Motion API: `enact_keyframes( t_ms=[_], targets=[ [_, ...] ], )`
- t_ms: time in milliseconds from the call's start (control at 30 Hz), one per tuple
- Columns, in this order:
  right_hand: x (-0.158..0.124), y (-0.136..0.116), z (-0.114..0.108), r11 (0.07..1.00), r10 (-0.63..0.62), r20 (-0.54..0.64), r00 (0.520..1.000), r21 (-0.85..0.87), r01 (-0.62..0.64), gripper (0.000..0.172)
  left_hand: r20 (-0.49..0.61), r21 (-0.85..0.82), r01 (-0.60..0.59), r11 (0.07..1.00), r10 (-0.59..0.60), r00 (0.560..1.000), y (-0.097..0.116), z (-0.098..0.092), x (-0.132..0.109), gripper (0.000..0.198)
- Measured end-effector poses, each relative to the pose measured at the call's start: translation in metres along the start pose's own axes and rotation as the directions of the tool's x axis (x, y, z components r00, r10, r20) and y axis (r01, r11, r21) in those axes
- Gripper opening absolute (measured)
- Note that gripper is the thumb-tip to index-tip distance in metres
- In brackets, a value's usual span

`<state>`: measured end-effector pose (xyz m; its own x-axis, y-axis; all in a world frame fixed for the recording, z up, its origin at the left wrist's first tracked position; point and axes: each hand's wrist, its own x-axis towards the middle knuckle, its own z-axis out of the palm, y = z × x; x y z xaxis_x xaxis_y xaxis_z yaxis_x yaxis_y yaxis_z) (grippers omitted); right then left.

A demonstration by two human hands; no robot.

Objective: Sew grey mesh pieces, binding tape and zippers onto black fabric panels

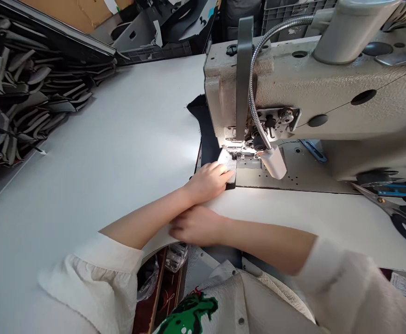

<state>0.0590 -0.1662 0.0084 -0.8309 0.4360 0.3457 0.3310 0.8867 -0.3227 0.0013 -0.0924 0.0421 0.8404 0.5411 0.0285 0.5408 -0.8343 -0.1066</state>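
My left hand [210, 182] rests at the front of the sewing machine [307, 93], its fingers bent and pressed together on a light grey textured piece [228, 160]. That piece lies over a dark fabric strip [208, 134], which runs back along the left side of the machine head. The lit presser foot [237, 152] is just beyond my fingertips. Beneath my left wrist, my right hand [198, 226] crosses over near the table's front edge. Its fingers are curled and slightly blurred; whatever may be inside them is hidden.
Black-handled scissors [397, 211] and a blue thread snipper [399, 190] lie at the right. Another blue snipper [313, 150] is on the machine bed. Stacked dark pieces [32, 93] line the left of the white table [136, 139]. A lamp on a flexible metal tube [274, 162] hangs beside the needle.
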Motion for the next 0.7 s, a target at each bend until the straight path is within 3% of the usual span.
enact_keyframes(
  t_ms=[67,100,167,233,300,400,567,700],
  targets=[
    [-0.044,-0.003,-0.017,0.992,-0.086,-0.033,0.996,-0.094,0.083,0.02,-0.158,0.02,-0.023,1.0,0.026,0.987,-0.003,0.009,-0.008,0.026],
    [-0.063,0.001,-0.026,0.986,-0.068,-0.069,0.995,-0.158,0.057,0.023,-0.23,0.012,-0.031,0.999,0.033,0.973,-0.004,0.014,-0.011,0.026],
    [-0.091,0.015,-0.043,0.951,0.08,-0.167,0.983,-0.284,-0.125,0.028,-0.323,-0.024,-0.049,0.998,0.039,0.946,-0.007,0.022,-0.014,0.025],
    [-0.105,0.032,-0.054,0.882,0.262,-0.249,0.932,-0.33,-0.336,0.029,-0.359,-0.063,-0.075,0.995,0.048,0.932,-0.01,0.026,-0.014,0.024],
    [-0.108,0.043,-0.057,0.823,0.371,-0.298,0.879,-0.333,-0.46,0.027,-0.38,-0.087,-0.098,0.991,0.057,0.923,-0.014,0.028,-0.01,0.023],
    [-0.104,0.048,-0.054,0.785,0.445,-0.32,0.837,-0.31,-0.536,0.028,-0.411,-0.092,-0.13,0.987,0.081,0.908,-0.024,0.028,-0.002,0.024],
    [-0.103,0.045,-0.052,0.758,0.523,-0.284,0.803,-0.275,-0.591,0.031,-0.479,-0.077,-0.177,0.981,0.119,0.87,-0.039,0.036,0.014,0.022],
    [-0.103,0.045,-0.054,0.746,0.549,-0.262,0.794,-0.275,-0.607,0.033,-0.509,-0.151,-0.162,0.975,0.064,0.858,-0.049,0.046,0.026,0.023]
  ],
)
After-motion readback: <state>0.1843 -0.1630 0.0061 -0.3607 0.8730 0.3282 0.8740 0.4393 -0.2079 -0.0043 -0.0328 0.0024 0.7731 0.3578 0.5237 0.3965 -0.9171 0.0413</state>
